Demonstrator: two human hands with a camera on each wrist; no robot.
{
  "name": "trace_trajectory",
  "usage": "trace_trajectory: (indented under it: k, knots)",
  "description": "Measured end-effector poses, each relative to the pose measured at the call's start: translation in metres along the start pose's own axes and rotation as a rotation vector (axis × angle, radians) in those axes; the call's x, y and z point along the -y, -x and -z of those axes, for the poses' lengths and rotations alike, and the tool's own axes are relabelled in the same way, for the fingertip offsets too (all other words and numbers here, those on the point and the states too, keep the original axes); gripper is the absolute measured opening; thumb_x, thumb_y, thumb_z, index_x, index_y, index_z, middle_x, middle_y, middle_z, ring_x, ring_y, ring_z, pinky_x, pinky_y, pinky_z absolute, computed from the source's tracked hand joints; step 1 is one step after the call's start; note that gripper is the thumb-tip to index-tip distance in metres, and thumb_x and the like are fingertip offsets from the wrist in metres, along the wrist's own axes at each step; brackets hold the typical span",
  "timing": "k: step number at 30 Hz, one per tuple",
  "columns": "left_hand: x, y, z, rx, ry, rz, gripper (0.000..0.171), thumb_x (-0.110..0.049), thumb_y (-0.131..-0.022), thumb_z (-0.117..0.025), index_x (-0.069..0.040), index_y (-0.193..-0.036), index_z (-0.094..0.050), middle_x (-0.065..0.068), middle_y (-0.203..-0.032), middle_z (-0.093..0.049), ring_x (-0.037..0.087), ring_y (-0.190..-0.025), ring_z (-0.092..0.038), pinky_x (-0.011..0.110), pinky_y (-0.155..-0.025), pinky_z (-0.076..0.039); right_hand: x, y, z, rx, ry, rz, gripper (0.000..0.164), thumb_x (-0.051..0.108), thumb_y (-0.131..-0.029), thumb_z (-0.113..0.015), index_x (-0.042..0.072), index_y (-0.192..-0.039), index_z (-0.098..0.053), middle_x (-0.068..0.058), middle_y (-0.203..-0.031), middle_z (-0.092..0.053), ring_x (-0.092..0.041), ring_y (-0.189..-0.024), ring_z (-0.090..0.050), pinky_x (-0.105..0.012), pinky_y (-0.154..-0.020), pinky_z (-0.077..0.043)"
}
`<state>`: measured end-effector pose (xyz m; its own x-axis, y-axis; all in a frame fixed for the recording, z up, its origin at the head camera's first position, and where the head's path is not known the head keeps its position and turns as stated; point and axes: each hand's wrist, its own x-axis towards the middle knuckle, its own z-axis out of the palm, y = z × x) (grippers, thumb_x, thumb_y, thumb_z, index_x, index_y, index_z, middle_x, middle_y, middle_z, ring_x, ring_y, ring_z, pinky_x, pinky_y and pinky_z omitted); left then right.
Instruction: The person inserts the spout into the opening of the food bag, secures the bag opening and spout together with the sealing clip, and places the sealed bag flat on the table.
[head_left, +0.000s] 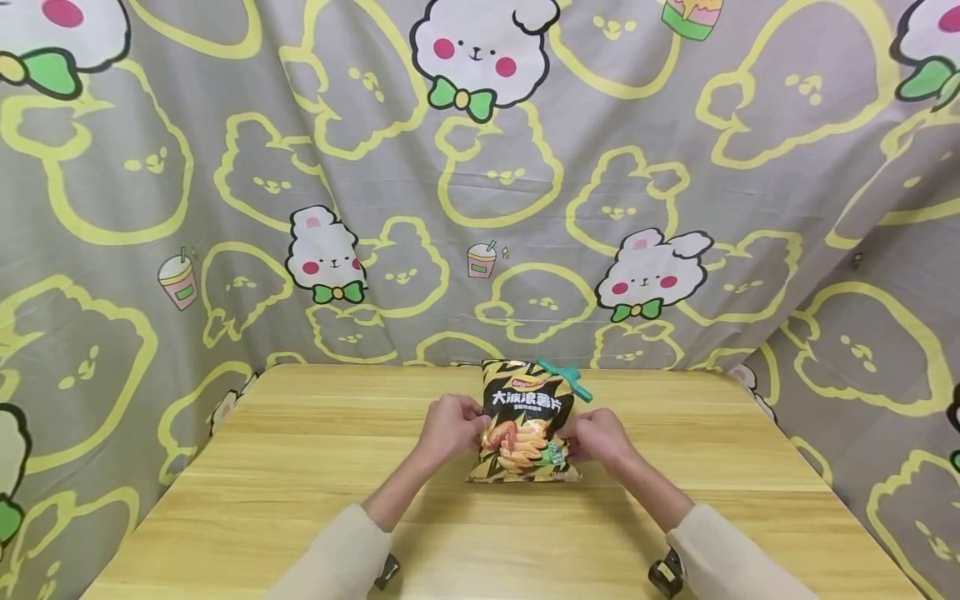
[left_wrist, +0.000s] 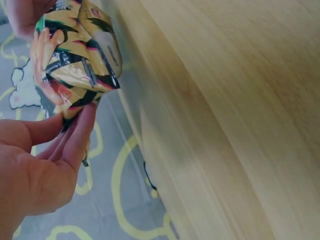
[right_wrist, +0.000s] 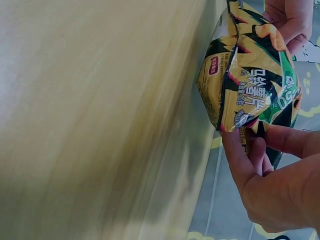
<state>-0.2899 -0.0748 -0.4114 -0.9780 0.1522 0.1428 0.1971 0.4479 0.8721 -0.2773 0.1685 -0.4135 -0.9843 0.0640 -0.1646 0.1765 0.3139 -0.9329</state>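
Note:
A black and yellow bag of potato chips [head_left: 525, 417] stands tilted toward the back of the table, its printed front facing me. My left hand [head_left: 452, 429] pinches the bag's left side, thumb in front and fingers behind, as the left wrist view shows. On the opposite side, my right hand [head_left: 597, 435] pinches the bag's right edge between thumb and fingers. A teal sealing clip [head_left: 566, 379] sits slantwise across the upper right corner of the bag. Seen in the right wrist view, the bag's bottom seam [right_wrist: 229, 85] faces the camera, and the bag looks plump.
The light wooden table [head_left: 315, 467] spreads out on both sides and in front of the bag. A grey curtain with yellow outlines and white cartoon animals [head_left: 510, 183] hangs right behind the table's back edge and along both sides. Dark wrist straps [head_left: 666, 573] show below the sleeves.

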Motion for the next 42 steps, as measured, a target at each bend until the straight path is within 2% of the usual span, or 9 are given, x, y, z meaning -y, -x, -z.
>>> trace_trajectory:
  k: [7, 12, 19, 30, 33, 36, 39, 42]
  knots:
    - [0.003, 0.004, 0.000, 0.054, -0.007, 0.038, 0.008, -0.003, -0.090, -0.073, 0.005, -0.091, -0.074, 0.014, -0.078, -0.075, 0.024, -0.058, -0.073, 0.039, -0.061, -0.062, -0.006, 0.002, -0.001, 0.017, 0.029, 0.008, 0.012, 0.002, -0.085, -0.069, -0.009, -0.086, -0.073, -0.012, -0.071, -0.064, -0.020, -0.060, -0.065, -0.037, -0.063, -0.062]
    - [0.004, 0.006, 0.000, 0.074, -0.018, 0.060, 0.010, -0.005, -0.091, -0.073, 0.003, -0.086, -0.074, 0.013, -0.077, -0.076, 0.026, -0.057, -0.072, 0.040, -0.060, -0.061, -0.008, 0.002, 0.000, 0.014, 0.064, 0.008, 0.013, 0.004, -0.084, -0.069, -0.008, -0.087, -0.074, -0.012, -0.073, -0.063, -0.021, -0.063, -0.066, -0.036, -0.065, -0.062]
    - [0.005, 0.007, 0.000, 0.092, -0.025, 0.077, 0.010, -0.006, -0.092, -0.072, 0.003, -0.089, -0.074, 0.015, -0.082, -0.076, 0.026, -0.061, -0.073, 0.039, -0.060, -0.062, -0.013, 0.002, 0.002, 0.033, 0.077, 0.035, 0.016, 0.005, -0.086, -0.069, -0.009, -0.092, -0.074, -0.013, -0.077, -0.066, -0.021, -0.065, -0.066, -0.036, -0.066, -0.062]
    - [0.009, 0.008, 0.005, 0.110, -0.088, 0.047, 0.012, -0.008, -0.094, -0.070, 0.004, -0.096, -0.074, 0.018, -0.086, -0.075, 0.034, -0.067, -0.074, 0.039, -0.060, -0.061, -0.013, 0.005, 0.012, 0.112, 0.188, 0.127, 0.018, 0.006, -0.093, -0.063, -0.005, -0.082, -0.072, -0.012, -0.069, -0.064, -0.019, -0.066, -0.066, -0.036, -0.065, -0.059]
    - [0.010, 0.007, 0.010, 0.075, -0.142, 0.011, 0.012, -0.007, -0.094, -0.068, 0.003, -0.096, -0.074, 0.016, -0.082, -0.075, 0.031, -0.066, -0.073, 0.033, -0.057, -0.060, -0.013, 0.007, 0.017, 0.097, 0.267, 0.174, 0.017, 0.005, -0.094, -0.061, -0.004, -0.085, -0.072, -0.013, -0.069, -0.065, -0.019, -0.064, -0.063, -0.034, -0.063, -0.056]
    - [0.011, 0.007, 0.016, -0.008, -0.222, -0.049, 0.011, -0.006, -0.094, -0.067, 0.002, -0.094, -0.075, 0.011, -0.078, -0.074, 0.020, -0.062, -0.069, 0.027, -0.056, -0.056, -0.013, 0.009, 0.021, 0.049, 0.376, 0.243, 0.014, 0.006, -0.094, -0.061, -0.003, -0.090, -0.072, -0.013, -0.072, -0.067, -0.018, -0.060, -0.058, -0.031, -0.059, -0.049]
    - [0.012, 0.007, 0.022, -0.094, -0.294, -0.076, 0.011, -0.009, -0.094, -0.068, -0.003, -0.094, -0.076, 0.006, -0.078, -0.074, 0.011, -0.061, -0.063, 0.027, -0.058, -0.052, -0.014, 0.011, 0.025, -0.007, 0.486, 0.309, 0.014, 0.007, -0.094, -0.061, -0.001, -0.094, -0.072, -0.009, -0.076, -0.069, -0.014, -0.060, -0.057, -0.030, -0.058, -0.047]
    - [0.013, 0.008, 0.028, -0.137, -0.347, -0.076, 0.014, -0.016, -0.096, -0.068, -0.004, -0.101, -0.074, 0.007, -0.083, -0.073, 0.013, -0.064, -0.063, 0.032, -0.062, -0.052, -0.014, 0.012, 0.029, -0.070, 0.560, 0.371, 0.013, 0.008, -0.095, -0.060, 0.000, -0.095, -0.070, -0.006, -0.079, -0.069, -0.014, -0.061, -0.057, -0.031, -0.059, -0.047]
